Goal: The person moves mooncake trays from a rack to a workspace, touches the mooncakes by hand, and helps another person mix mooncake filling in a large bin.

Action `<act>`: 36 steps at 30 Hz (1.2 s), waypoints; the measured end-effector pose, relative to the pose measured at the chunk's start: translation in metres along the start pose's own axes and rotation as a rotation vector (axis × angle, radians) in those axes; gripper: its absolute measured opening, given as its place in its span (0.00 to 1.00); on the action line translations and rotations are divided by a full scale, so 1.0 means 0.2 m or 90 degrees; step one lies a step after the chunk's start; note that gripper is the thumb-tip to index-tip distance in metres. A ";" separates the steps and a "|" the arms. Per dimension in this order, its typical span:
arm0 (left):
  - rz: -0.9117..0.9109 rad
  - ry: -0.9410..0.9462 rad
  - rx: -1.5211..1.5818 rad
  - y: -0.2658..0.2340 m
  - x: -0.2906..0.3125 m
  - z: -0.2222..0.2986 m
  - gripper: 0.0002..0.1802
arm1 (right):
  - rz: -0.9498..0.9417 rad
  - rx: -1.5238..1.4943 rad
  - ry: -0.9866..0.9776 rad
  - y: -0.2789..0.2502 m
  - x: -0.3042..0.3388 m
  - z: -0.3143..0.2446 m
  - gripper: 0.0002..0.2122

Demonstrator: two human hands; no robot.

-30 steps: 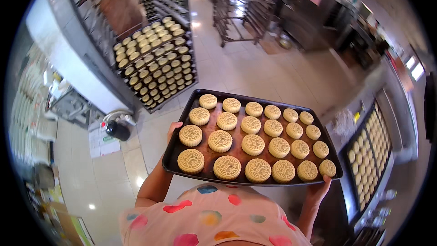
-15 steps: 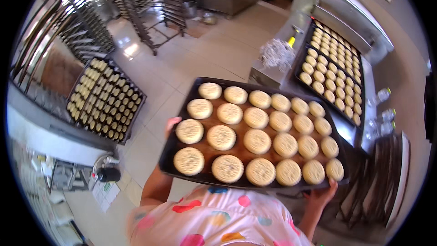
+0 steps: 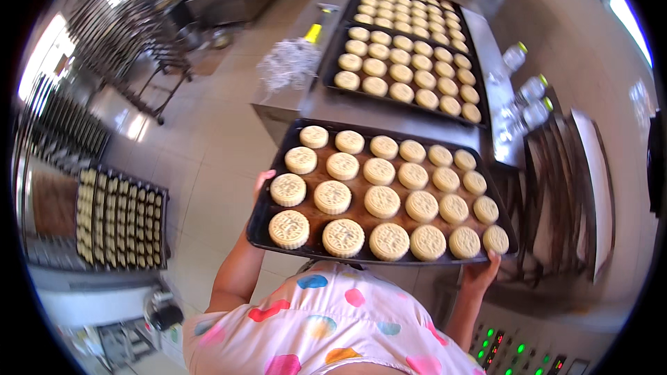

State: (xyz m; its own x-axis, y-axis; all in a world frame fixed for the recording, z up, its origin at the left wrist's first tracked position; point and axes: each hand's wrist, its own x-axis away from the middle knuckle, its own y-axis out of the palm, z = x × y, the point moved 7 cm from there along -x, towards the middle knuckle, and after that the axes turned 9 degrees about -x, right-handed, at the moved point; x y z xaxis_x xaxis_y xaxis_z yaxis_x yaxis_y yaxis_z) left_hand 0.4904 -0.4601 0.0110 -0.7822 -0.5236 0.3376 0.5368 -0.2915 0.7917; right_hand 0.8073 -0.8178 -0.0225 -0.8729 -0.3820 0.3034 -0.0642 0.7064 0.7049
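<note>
In both hands I carry a dark baking tray [image 3: 316, 222] in front of my body. Rows of pale round mooncakes [image 3: 382, 202] with fluted sides and pressed patterns cover it. My left hand [image 3: 262, 184] grips the tray's left edge; most of its fingers are hidden behind or beneath the rim. At the near right corner my right hand [image 3: 481, 269] holds on, thumb on the rim, fingers mostly hidden underneath. The tray's far edge is close to the near end of a steel counter [image 3: 316, 107].
Two dark trays [image 3: 331, 64] of mooncakes rest on the counter. Beside them lies a bundle of pale strands with a yellow handle [image 3: 313, 33]. Capped clear bottles [image 3: 535, 89] line the right side. A filled tray [image 3: 165, 215] and metal racks [image 3: 125, 35] stand at left; a lit control panel [image 3: 521, 348] is low right.
My view and body have turned right, so the counter and its trays now lie straight ahead and nearer. Both hands keep hold of the baking tray. A lit control panel has come into view.
</note>
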 end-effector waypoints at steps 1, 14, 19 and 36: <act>0.008 -0.003 -0.010 0.05 -0.04 0.00 0.35 | -0.003 0.005 0.000 0.06 -0.02 0.00 0.24; -0.007 -0.053 -0.136 -0.15 -0.38 0.01 0.34 | 0.059 -0.068 0.106 -0.06 -0.27 0.32 0.21; 0.167 -0.095 -0.198 -0.61 -0.30 -0.15 0.32 | 0.119 -0.161 0.174 -0.27 -0.31 0.56 0.21; 0.285 -0.029 -0.286 -0.71 -0.42 -0.21 0.32 | 0.207 -0.011 0.148 -0.53 -0.52 0.59 0.21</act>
State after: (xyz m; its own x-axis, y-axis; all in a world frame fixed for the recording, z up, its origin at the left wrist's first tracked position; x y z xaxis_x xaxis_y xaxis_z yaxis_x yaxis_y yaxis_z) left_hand 0.4933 -0.4087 -0.1505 -0.4586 -0.6410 0.6154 0.8875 -0.3649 0.2813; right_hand 0.8480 -0.7820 -0.2048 -0.7137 -0.2668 0.6477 0.2071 0.8029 0.5590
